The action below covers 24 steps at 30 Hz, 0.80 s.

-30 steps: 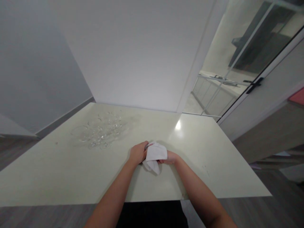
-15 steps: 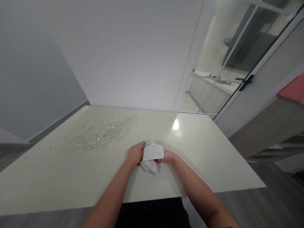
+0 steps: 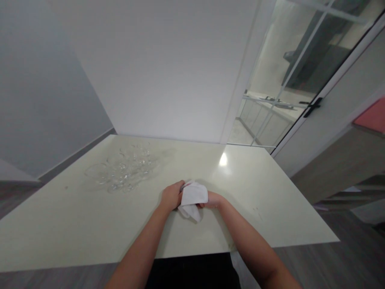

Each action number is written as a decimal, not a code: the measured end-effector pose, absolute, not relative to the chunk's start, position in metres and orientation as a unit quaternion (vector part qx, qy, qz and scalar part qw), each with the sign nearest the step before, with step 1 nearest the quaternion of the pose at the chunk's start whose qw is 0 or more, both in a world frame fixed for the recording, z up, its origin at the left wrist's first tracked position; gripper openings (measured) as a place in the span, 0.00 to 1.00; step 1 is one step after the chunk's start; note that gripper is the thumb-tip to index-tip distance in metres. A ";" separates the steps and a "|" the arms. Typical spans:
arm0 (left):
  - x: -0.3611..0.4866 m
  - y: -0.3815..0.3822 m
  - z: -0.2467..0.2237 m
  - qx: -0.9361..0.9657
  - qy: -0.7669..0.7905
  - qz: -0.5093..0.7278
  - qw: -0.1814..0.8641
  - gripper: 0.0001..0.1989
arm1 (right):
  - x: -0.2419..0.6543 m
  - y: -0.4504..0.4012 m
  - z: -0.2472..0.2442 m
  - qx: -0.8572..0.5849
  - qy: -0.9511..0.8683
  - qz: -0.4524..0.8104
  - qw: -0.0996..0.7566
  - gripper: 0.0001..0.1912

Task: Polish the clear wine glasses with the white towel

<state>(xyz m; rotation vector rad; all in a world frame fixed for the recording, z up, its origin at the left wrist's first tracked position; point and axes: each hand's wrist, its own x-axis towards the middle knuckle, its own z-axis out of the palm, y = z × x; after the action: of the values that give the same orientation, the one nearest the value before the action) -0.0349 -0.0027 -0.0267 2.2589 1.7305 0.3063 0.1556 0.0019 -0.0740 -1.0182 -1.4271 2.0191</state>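
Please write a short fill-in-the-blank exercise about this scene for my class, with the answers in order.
1. The left hand and right hand meet at a cloth coloured ____.
2. Clear, see-through objects rest on the table, to the person's ____.
3. The door handle is coloured ____.

Missing words: white; left; black.

Folded white fabric cloth [image 3: 195, 193] drapes the bare right hand [image 3: 211, 199].
Bare left hand [image 3: 172, 195] adjoins; clear, curved objects [image 3: 124, 175] lie on the glossy cream table [image 3: 78, 228].
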 end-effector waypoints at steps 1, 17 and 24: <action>-0.035 -0.003 -0.027 0.781 0.600 0.106 0.139 0.13 | 0.156 0.001 -0.072 -0.371 -0.527 0.731 0.225 0.09; -0.037 -0.001 -0.031 0.792 0.586 0.110 0.132 0.12 | 0.156 0.002 -0.072 -0.350 -0.548 0.724 0.229 0.10; -0.036 -0.003 -0.030 0.788 0.591 0.116 0.131 0.12 | 0.157 0.002 -0.072 -0.358 -0.549 0.720 0.227 0.09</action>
<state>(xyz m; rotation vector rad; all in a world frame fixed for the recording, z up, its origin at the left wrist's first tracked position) -0.0356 -0.0025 -0.0302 2.2871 1.7163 0.3374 0.1567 0.0017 -0.0724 -0.9874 -1.5118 1.9852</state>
